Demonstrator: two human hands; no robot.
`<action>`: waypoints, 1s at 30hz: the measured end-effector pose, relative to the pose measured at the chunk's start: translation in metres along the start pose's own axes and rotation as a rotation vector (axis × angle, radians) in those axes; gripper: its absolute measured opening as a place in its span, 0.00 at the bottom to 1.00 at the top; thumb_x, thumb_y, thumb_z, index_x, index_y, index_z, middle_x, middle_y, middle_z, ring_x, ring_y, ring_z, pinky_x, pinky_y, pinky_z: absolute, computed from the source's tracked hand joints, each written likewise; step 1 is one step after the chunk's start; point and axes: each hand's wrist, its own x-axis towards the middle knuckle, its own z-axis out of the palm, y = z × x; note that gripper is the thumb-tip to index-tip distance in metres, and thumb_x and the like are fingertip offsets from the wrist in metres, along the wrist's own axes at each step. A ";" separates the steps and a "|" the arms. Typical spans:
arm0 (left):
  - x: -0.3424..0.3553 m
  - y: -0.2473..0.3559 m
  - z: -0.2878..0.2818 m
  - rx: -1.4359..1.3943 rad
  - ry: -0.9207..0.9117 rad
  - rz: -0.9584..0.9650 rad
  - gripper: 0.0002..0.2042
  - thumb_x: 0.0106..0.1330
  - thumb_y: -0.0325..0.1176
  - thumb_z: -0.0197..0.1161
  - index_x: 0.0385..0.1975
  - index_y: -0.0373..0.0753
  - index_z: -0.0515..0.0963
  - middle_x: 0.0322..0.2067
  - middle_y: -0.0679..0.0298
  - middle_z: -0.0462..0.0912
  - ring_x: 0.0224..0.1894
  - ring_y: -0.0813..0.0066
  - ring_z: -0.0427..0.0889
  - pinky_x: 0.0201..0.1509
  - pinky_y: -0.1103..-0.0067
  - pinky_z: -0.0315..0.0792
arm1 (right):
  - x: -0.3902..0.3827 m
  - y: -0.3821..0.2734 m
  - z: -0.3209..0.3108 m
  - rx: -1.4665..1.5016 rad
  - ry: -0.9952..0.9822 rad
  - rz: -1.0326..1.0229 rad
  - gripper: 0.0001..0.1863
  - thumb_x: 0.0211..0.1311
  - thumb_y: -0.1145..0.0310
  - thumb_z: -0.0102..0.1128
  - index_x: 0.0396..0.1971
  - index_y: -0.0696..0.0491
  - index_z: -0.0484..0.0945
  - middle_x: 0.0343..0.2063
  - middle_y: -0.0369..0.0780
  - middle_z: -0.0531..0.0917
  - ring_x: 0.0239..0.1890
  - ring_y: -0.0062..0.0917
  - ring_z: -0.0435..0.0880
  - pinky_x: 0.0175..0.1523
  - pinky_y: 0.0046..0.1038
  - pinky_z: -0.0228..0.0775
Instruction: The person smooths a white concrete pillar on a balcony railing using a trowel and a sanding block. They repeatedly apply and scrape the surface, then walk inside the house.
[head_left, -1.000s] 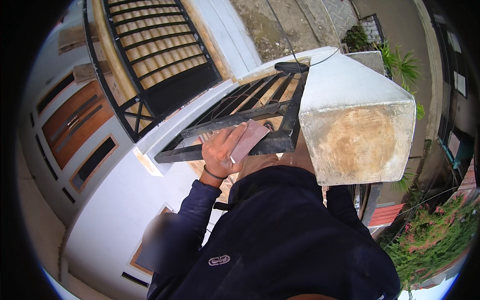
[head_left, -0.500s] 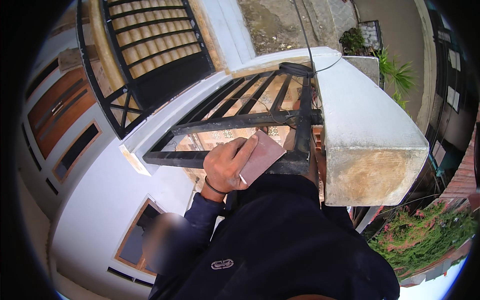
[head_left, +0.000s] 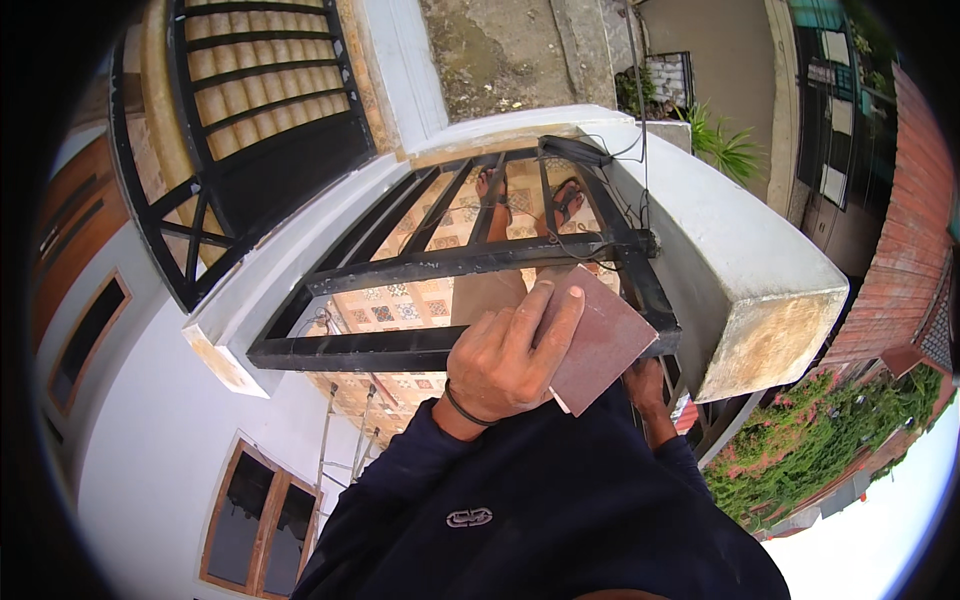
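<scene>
My left hand [head_left: 505,355] is closed on a folded brown sheet of sandpaper [head_left: 600,340], held over the near corner of a black metal frame with bars [head_left: 470,258]. My right hand [head_left: 646,392] is lower, at the frame's right corner, its fingers mostly hidden by the sheet and the metal. A loose dark cable [head_left: 590,246] lies across the frame's right part. Through the bars my sandaled feet [head_left: 563,200] show on patterned tiles [head_left: 405,305].
A white concrete post [head_left: 752,290] stands right of the frame, a white ledge [head_left: 215,340] left of it. A black railing [head_left: 265,140] is at the upper left, a metal ladder [head_left: 330,430] at the lower left. Planting [head_left: 780,450], rooftops [head_left: 890,230] and a street [head_left: 730,60] lie at the right.
The view has shifted, showing more of the frame and my feet below it. My left hand has moved right with the sandpaper, and my right hand has come into sight.
</scene>
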 end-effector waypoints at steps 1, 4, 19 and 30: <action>0.000 -0.003 0.000 -0.022 0.036 0.014 0.23 0.63 0.31 0.66 0.60 0.36 0.86 0.47 0.51 0.89 0.29 0.72 0.86 0.33 0.79 0.79 | -0.029 -0.003 -0.010 0.017 0.015 0.015 0.23 0.74 0.53 0.67 0.54 0.58 0.83 0.29 0.52 0.90 0.35 0.53 0.91 0.41 0.49 0.82; -0.005 -0.017 -0.013 -0.376 0.080 -0.064 0.24 0.62 0.26 0.68 0.61 0.33 0.85 0.48 0.49 0.89 0.37 0.64 0.90 0.38 0.75 0.83 | -0.123 -0.019 -0.038 0.125 0.109 0.042 0.15 0.72 0.61 0.71 0.44 0.58 0.81 0.25 0.47 0.83 0.26 0.47 0.86 0.34 0.44 0.78; -0.134 -0.145 -0.102 -0.090 0.206 -0.759 0.23 0.86 0.44 0.51 0.56 0.27 0.83 0.45 0.47 0.90 0.46 0.53 0.90 0.50 0.64 0.81 | 0.013 -0.212 -0.216 0.309 1.186 -0.341 0.16 0.86 0.59 0.59 0.47 0.60 0.76 0.44 0.42 0.84 0.49 0.26 0.81 0.62 0.33 0.71; -0.129 -0.149 -0.101 -0.066 0.126 -0.739 0.19 0.81 0.37 0.54 0.48 0.25 0.85 0.34 0.53 0.89 0.31 0.55 0.87 0.37 0.66 0.76 | 0.031 -0.225 -0.220 -0.007 1.030 -0.257 0.12 0.87 0.67 0.55 0.56 0.61 0.75 0.51 0.44 0.82 0.53 0.29 0.80 0.64 0.35 0.72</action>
